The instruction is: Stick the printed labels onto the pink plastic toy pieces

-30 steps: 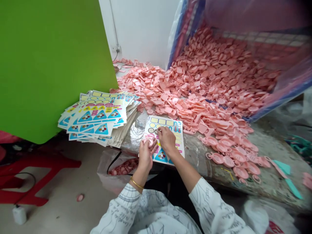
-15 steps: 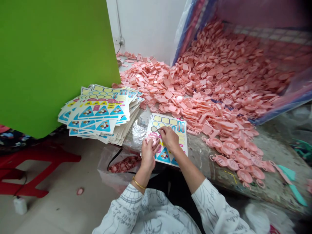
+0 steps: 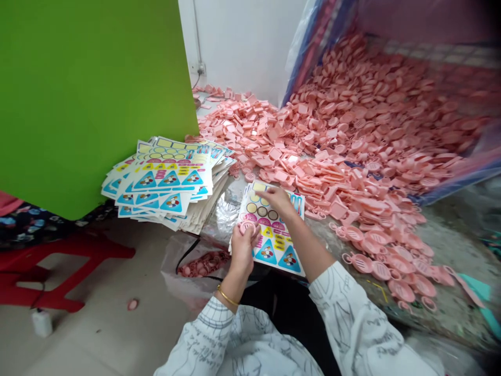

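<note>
The person's left hand (image 3: 241,250) has its grip closed on a round pink plastic piece (image 3: 247,226), with the fingers curled around the rim. It holds the piece just over the lower left of a sticker sheet (image 3: 274,249) lying on the surface (image 3: 450,250). The right hand (image 3: 278,202) sits on the sheet's upper part, its fingertips (image 3: 263,191) pressed down near the top edge. Whether that grip is pinching a sticker or simply resting, I can't tell from here.

The pink piece looks light and stiff, moulded plastic that may be a little slick, so the rim seems the safest place to take hold, leaving its face free. The sheet looks thin and bendy, best lifted by an edge.

From the hands, a fanned stack of sheets (image 3: 164,183) lies at 10 o'clock, and a great heap of pink pieces (image 3: 376,115) spreads out at 1 o'clock. At 8 o'clock there's a clear bag (image 3: 203,263) with more pink pieces in it — some of them linked together, by the look of it.
</note>
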Demonstrator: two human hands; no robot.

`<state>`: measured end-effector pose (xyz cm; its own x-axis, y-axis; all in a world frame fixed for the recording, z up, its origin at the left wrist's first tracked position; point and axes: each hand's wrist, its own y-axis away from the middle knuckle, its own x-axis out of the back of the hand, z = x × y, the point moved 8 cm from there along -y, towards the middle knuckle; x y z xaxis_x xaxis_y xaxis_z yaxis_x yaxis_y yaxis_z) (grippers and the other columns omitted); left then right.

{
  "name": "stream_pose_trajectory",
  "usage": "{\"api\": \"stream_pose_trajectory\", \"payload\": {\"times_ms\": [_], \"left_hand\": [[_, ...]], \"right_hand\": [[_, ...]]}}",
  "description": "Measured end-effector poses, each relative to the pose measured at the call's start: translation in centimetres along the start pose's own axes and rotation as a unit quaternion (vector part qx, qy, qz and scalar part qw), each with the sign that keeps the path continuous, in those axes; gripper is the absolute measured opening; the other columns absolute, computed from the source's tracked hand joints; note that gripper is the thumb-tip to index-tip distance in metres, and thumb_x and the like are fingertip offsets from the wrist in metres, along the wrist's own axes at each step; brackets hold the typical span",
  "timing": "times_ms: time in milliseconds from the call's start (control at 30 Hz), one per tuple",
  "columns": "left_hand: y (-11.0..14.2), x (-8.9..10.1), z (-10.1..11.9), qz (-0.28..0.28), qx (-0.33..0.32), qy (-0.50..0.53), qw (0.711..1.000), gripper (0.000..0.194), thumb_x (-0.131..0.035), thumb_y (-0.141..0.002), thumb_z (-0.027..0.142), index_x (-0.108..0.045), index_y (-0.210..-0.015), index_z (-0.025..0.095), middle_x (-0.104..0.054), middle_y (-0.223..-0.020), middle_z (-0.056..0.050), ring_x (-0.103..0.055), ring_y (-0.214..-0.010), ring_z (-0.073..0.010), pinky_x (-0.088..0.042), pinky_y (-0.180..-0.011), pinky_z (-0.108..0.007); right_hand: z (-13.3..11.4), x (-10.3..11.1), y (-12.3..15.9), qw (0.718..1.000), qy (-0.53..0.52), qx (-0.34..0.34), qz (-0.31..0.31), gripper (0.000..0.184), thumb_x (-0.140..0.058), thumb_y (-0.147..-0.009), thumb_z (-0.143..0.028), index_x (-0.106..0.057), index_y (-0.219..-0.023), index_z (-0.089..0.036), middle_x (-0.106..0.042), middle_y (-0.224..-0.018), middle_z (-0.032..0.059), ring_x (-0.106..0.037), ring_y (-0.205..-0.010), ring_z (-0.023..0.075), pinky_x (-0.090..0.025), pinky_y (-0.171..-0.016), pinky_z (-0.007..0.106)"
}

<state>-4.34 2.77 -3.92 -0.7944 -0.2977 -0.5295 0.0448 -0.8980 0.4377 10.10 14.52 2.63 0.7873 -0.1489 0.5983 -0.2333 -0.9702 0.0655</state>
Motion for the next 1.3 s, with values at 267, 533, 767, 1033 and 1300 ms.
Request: {"api": "stream_pose_trajectory", "payload": {"times_ms": [267, 533, 767, 1033, 1300], "left_hand": [[1.6, -1.1, 1.0, -0.117, 0.035, 0.038, 0.992, 0.025, -0.070, -0.073, 0.020, -0.054, -0.093, 0.018, -0.072, -0.093, -0.007, -0.070, -0.077, -0.0164, -0.052, -0.087, -0.036], [5.6, -2.1, 0.5, -0.165, 0.147, 0.097, 0.971, 0.037, -0.051, -0.092, 0.049, -0.062, -0.099, 0.014, -0.069, -0.086, -0.009, -0.067, -0.069, -0.0198, -0.055, -0.082, -0.044], [5.8, -1.9, 0.0, -0.158, 0.141, 0.079, 0.974, 0.044, -0.048, -0.092, 0.057, -0.061, -0.098, 0.015, -0.068, -0.084, -0.008, -0.065, -0.068, -0.0185, -0.054, -0.084, -0.045], [5.6, -1.4, -0.4, -0.130, 0.143, 0.065, 0.979, 0.042, -0.048, -0.093, 0.054, -0.062, -0.095, 0.014, -0.067, -0.081, -0.007, -0.064, -0.067, -0.0172, -0.055, -0.084, -0.045], [5.9, -1.4, -0.5, -0.127, 0.150, 0.074, 0.978, 0.039, -0.047, -0.095, 0.051, -0.061, -0.099, 0.014, -0.067, -0.081, -0.007, -0.064, -0.070, -0.0166, -0.056, -0.083, -0.042]], "right_hand": [[-1.7, 4.3, 8.3, 0.981, -0.054, 0.187, -0.022, 0.035, -0.071, -0.076, -0.052, -0.054, -0.066, -0.022, -0.052, -0.061, -0.0029, -0.042, -0.058, 0.0117, -0.032, -0.056, 0.026], [-1.6, 4.7, 13.1, 0.964, 0.086, 0.241, -0.071, 0.030, -0.072, -0.077, -0.047, -0.059, -0.066, -0.023, -0.060, -0.065, -0.0015, -0.047, -0.060, 0.0131, -0.033, -0.064, 0.029], [-1.5, 4.1, 13.8, 0.952, 0.135, 0.264, -0.073, 0.031, -0.070, -0.080, -0.049, -0.060, -0.068, -0.023, -0.064, -0.068, -0.0007, -0.053, -0.065, 0.0147, -0.035, -0.073, 0.031], [-1.4, 3.6, 13.8, 0.949, 0.152, 0.263, -0.081, 0.031, -0.067, -0.084, -0.050, -0.059, -0.071, -0.023, -0.065, -0.070, -0.0007, -0.054, -0.066, 0.0150, -0.034, -0.076, 0.032], [-1.7, 3.4, 14.1, 0.949, 0.146, 0.265, -0.093, 0.029, -0.068, -0.085, -0.045, -0.057, -0.071, -0.022, -0.066, -0.070, -0.0009, -0.056, -0.067, 0.0153, -0.031, -0.077, 0.032]]}}
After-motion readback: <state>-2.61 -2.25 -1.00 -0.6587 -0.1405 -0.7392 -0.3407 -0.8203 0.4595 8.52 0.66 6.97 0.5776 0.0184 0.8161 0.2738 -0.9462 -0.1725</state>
